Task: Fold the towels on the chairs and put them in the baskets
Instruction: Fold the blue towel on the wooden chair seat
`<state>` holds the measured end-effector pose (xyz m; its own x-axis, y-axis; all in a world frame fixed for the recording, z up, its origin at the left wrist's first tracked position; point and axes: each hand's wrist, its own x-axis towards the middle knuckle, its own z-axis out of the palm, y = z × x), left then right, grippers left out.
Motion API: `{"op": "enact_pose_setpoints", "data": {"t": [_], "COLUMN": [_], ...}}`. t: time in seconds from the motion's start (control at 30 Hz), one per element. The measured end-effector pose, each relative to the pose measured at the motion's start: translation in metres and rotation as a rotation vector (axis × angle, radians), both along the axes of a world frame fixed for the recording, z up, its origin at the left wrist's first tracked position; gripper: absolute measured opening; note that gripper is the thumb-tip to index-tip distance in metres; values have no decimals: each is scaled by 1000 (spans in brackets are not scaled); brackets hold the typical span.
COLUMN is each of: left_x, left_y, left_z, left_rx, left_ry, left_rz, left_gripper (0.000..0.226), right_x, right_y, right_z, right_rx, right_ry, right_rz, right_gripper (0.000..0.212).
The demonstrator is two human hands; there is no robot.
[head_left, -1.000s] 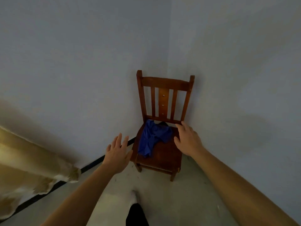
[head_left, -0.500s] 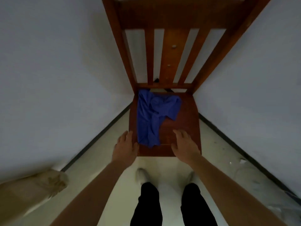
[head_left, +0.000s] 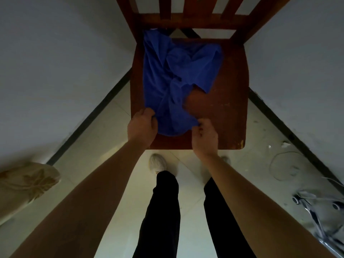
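Left hand (head_left: 142,125) and right hand (head_left: 204,135) pinching near edge of towel (head_left: 173,75) on chair (head_left: 230,101) — lift evenly, shake flat, match corners before folding.

Dim, flat indoor lighting; no distinct source or glare. Grey walls (head_left: 55,62) murky and shaded, pale tiled floor (head_left: 115,146) brightest. Strong wide-angle distortion at edges, straight lines splayed; slightly soft throughout.
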<state>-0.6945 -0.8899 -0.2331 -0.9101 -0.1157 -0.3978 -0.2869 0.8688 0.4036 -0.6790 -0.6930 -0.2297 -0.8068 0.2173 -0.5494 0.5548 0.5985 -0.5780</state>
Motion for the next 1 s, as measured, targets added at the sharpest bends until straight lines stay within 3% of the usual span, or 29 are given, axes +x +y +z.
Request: {"op": "enact_pose_setpoints", "data": {"t": [0.07, 0.13, 0.23, 0.33, 0.4, 0.5, 0.57, 0.67, 0.77, 0.87, 1.0], "left_x": [-5, -4, 0, 9, 18, 29, 35, 42, 29, -13, -85], "left_y": [6, 13, 27, 27, 18, 9, 12, 24, 37, 55, 99], "left_z": [7, 11, 12, 7, 1, -2, -2, -2, -4, -3, 4], "left_rx": [163, 314, 515, 490, 382, 146, -39, -167, -199, -147, -41], "left_ry": [-7, -36, -106, -211, -314, -387, -282, -65, 131, 279, 503], "left_rz": [396, 751, 1122, 1270, 1140, 871, 606, 191, -52, -159, -333], "left_gripper": [12, 9, 11, 14, 18, 33, 45, 52, 55, 55, 37], "right_x": [-16, -25, -26, -20, -14, -1, 6, 17, 26, 29, 29], "right_y": [27, 49, 59, 67, 76, 86, 90, 95, 96, 96, 99], "right_z": [5, 8, 10, 1, -6, -13, -15, -14, -15, -15, -16], "right_rx": [22, 75, 106, 162, 209, 189, 172, 162, 155, 139, 114], "right_ry": [-18, 43, 119, -50, -188, -203, -171, -111, -26, -4, 10], "right_rz": [-298, -408, -244, 10, 133, 221, 302, 419, 510, 553, 506], "right_gripper": [18, 20, 18, 19, 22, 23, 22, 20, 18, 17, 17]}}
